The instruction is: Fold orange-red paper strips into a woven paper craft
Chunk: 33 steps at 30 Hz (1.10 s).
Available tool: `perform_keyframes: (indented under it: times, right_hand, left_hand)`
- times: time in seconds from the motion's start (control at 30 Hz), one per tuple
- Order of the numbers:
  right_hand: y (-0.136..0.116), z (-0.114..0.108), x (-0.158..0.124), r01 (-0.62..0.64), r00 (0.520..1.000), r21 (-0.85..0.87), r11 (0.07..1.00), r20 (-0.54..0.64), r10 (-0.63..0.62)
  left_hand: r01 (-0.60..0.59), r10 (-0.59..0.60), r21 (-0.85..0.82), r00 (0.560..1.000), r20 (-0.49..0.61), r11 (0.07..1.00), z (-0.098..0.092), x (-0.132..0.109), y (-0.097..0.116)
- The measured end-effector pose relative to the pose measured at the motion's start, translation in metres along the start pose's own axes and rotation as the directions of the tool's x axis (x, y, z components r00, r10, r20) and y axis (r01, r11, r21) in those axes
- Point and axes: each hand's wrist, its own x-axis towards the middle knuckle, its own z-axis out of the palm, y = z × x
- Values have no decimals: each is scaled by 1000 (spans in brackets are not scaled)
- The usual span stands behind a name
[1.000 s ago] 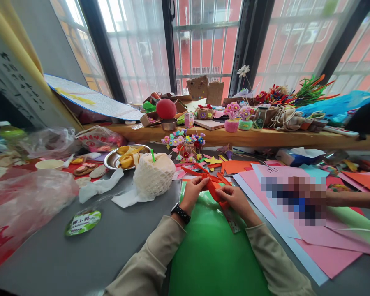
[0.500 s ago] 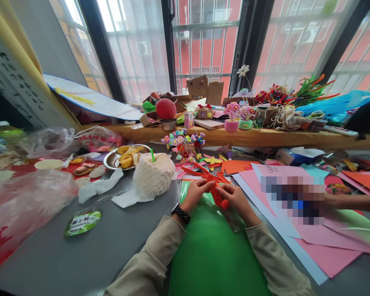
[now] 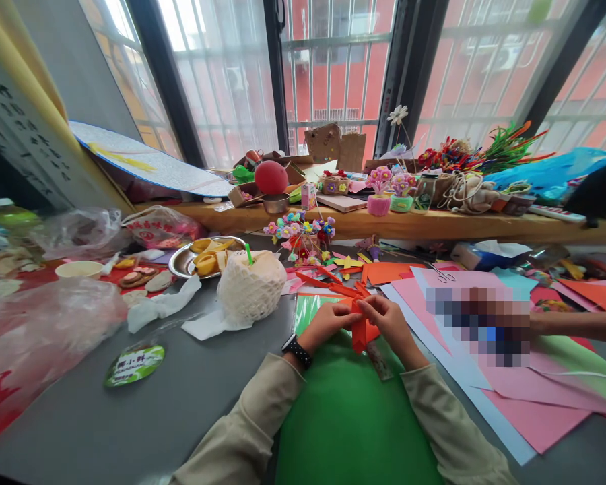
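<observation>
Between my hands is a folded orange paper piece (image 3: 358, 331), with narrow strips reaching up and to the left. My left hand (image 3: 328, 322), a dark watch on its wrist, pinches the paper from the left. From the right, my right hand (image 3: 388, 325) grips the same paper near its upper middle, the fingertips of both hands almost touching. Below them lies a glossy green sheet (image 3: 353, 411) on the grey table (image 3: 196, 411). A small clear strip (image 3: 380, 360) rests on the green sheet under my right hand.
Left of my hands stands a netted white coconut (image 3: 252, 286) with a green straw, beside a metal bowl (image 3: 182, 261) of fruit peel. Pink paper sheets (image 3: 540, 421) cover the right side, where another person's forearm (image 3: 576, 325) reaches in. Scissors (image 3: 443, 275) lie there. Craft flowers (image 3: 303, 236) stand behind.
The folded orange paper has turned so its lower part hangs more upright and broad. My hands have shifted together over it, the left one slightly right and down.
</observation>
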Motion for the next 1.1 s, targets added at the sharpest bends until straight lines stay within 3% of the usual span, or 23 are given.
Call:
perform_keyframes:
  times: [0.4, 0.6, 0.77, 0.87, 1.0, 1.1]
  right_hand:
    - [2, 2, -2, 46, 998, -113, 993, -47, -51]
    - [5, 3, -1, 59, 995, -149, 987, -67, -70]
    - [5, 2, 0, 33, 999, -103, 994, 8, -32]
    - [3, 2, 0, 33, 999, -111, 993, -8, -34]
    - [-2, 2, -1, -30, 998, -53, 998, -51, 27]
    - [-5, 0, -1, -59, 998, 16, 998, -16, 60]
  left_hand:
    - [5, -5, 16, 1000, 1, 1000, 0, 0, 0]
    - [32, -37, 102, 998, 54, 994, 1, -1, -1]
    - [32, -37, 73, 997, 67, 997, -1, -1, -2]
    - [31, -36, 53, 996, 86, 998, 1, 0, -2]
    - [49, -33, -112, 989, 146, 993, 5, 1, -3]
    - [72, -50, -150, 988, 149, 986, 5, 2, -3]
